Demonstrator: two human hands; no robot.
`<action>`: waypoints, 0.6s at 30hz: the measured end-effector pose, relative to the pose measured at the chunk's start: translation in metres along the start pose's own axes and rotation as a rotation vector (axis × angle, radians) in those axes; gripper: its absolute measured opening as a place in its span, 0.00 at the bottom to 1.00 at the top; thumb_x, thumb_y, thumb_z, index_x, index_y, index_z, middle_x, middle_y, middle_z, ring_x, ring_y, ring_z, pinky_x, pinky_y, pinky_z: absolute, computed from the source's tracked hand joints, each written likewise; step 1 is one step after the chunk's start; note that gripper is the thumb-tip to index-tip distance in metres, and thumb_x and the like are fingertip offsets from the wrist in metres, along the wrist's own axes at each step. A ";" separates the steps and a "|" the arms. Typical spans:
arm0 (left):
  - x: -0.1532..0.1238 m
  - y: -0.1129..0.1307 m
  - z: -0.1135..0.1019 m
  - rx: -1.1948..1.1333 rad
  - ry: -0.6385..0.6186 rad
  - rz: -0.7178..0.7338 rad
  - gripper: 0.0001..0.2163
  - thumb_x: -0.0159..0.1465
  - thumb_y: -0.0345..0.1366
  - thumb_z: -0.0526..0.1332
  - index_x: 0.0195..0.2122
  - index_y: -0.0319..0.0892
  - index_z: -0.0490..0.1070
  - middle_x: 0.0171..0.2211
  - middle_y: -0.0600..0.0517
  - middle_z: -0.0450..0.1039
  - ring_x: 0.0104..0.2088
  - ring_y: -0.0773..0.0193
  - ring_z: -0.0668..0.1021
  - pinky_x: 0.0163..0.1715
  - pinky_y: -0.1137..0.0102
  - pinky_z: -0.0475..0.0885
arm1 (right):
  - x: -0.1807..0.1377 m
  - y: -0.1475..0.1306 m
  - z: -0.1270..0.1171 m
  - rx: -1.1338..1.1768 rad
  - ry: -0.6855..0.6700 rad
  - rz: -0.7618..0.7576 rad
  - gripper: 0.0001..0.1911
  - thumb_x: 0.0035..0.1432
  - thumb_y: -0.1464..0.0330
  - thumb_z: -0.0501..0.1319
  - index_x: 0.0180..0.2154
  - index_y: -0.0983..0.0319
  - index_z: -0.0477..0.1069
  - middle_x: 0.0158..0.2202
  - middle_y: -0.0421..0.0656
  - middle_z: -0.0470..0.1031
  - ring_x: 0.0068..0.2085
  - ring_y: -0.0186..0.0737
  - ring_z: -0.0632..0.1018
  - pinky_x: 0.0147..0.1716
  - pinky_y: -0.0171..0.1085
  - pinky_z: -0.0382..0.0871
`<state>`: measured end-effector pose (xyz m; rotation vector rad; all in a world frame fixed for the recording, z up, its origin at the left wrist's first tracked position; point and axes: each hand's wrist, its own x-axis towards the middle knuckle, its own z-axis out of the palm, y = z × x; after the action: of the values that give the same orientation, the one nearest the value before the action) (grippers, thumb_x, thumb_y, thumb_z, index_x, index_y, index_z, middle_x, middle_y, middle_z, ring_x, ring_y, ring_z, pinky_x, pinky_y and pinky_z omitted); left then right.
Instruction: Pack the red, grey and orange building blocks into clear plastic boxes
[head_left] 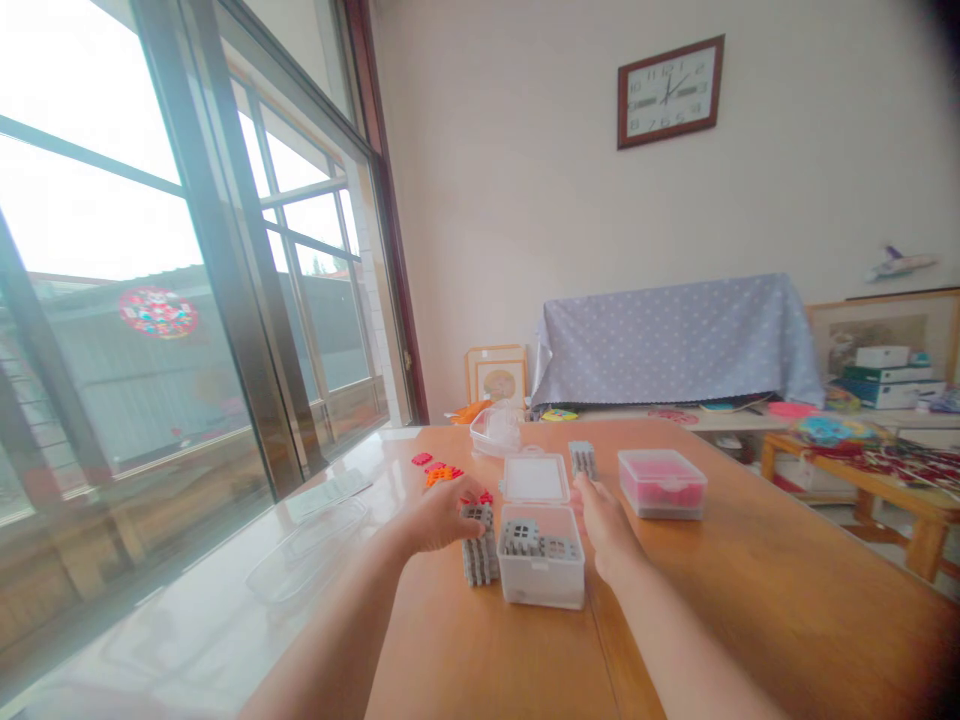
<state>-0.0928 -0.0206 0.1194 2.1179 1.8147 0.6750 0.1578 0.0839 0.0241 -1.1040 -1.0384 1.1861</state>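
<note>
My left hand (441, 518) is curled over the top of a tall stack of grey plastic building pieces (480, 560), thumb on the near side. The stack stands on the table against a small clear plastic box (541, 582). Inside the box lie more grey pieces (521, 537) with square window holes; its lid (535, 478) is folded back. On the box's other side, my right hand (606, 528) has its fingers closed at the lower end of a second grey stack (582, 459). The fingertips there are partly hidden.
Red and orange pieces (444, 475) lie beyond my left hand. A closed clear box of pink contents (661, 485) stands on the right of the wooden table (712, 620). A clear container (495, 430) sits at the far edge, and windows (315, 300) line the left.
</note>
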 end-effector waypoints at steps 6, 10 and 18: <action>0.002 -0.007 0.002 0.064 0.057 0.030 0.17 0.51 0.35 0.67 0.43 0.46 0.74 0.44 0.51 0.78 0.44 0.55 0.78 0.43 0.66 0.71 | -0.001 0.001 0.000 0.003 0.010 -0.014 0.25 0.54 0.45 0.59 0.37 0.59 0.74 0.38 0.45 0.81 0.38 0.46 0.79 0.32 0.38 0.68; 0.008 0.005 0.002 0.020 0.101 0.077 0.14 0.54 0.35 0.65 0.43 0.45 0.73 0.41 0.51 0.78 0.41 0.59 0.77 0.40 0.68 0.71 | -0.002 -0.001 0.001 0.004 0.016 -0.022 0.25 0.55 0.45 0.59 0.38 0.59 0.74 0.38 0.46 0.81 0.39 0.46 0.79 0.34 0.39 0.69; 0.033 0.055 0.047 -0.145 0.056 0.200 0.15 0.56 0.38 0.66 0.44 0.42 0.72 0.39 0.50 0.76 0.40 0.60 0.77 0.38 0.70 0.71 | -0.009 -0.010 0.002 0.078 -0.007 -0.008 0.23 0.55 0.47 0.59 0.37 0.60 0.75 0.35 0.46 0.80 0.36 0.46 0.79 0.31 0.40 0.70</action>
<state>-0.0184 0.0067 0.1122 2.2212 1.5417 0.8931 0.1567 0.0748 0.0345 -1.0348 -0.9927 1.2152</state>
